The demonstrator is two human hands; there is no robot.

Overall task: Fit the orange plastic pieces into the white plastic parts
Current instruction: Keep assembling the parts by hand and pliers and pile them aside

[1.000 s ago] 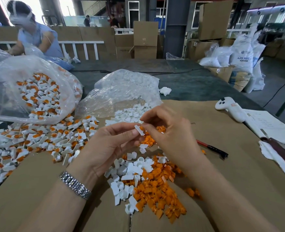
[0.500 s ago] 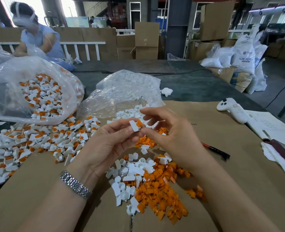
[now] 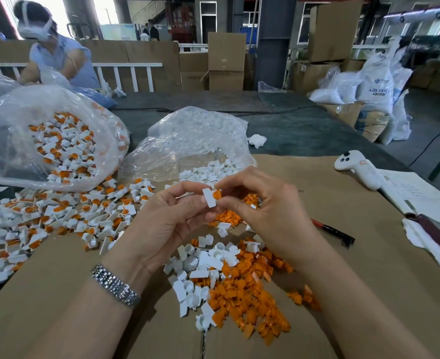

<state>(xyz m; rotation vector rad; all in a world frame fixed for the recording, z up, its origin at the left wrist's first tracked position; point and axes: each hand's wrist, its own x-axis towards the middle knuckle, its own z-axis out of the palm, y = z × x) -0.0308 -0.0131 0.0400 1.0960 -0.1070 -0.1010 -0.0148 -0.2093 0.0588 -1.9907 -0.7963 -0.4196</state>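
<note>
As hands (image 3: 221,211) meet, fingers pinching white part (image 3: 209,197)

Your forearms are bare, no sleeves showing; a silver link-band wristwatch (image 3: 115,285) circles your left wrist.

We see a warehouse hall lit by daylight from bright openings (image 3: 105,11) at the far left. A dark grey square pillar (image 3: 272,42) stands in the middle distance beside stacked brown cardboard boxes (image 3: 226,60). A white slatted railing (image 3: 125,73) runs before a cardboard wall. White woven sacks (image 3: 374,81) lean at right on the grey concrete floor (image 3: 426,120).
</note>
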